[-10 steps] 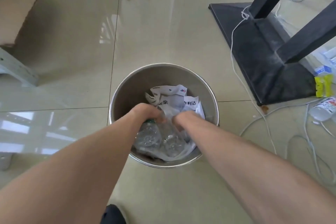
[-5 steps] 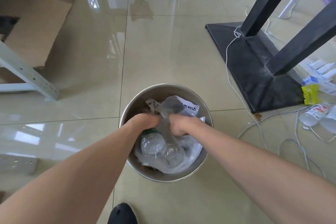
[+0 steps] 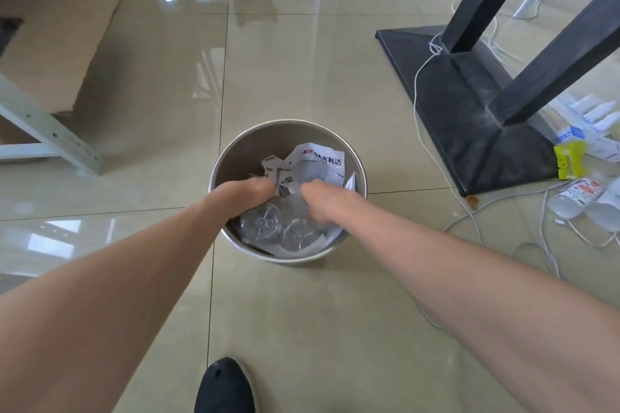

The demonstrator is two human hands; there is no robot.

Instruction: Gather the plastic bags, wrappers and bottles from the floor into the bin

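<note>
Both hands reach into the round metal bin (image 3: 359, 167). The left hand (image 3: 249, 190) and right hand (image 3: 318, 198) are curled closed, pressing on crumpled plastic bags (image 3: 315, 164) above clear bottles (image 3: 268, 228). More bottles on the floor (image 3: 575, 197) lie right of the bin.

I have one view only, a wide-angle camera worn on the head, looking forward and steeply down past both forearms onto the bin (image 3: 349, 157) on the tiled floor (image 3: 302, 77), with a shoe (image 3: 223, 386) at the bottom edge.
</note>
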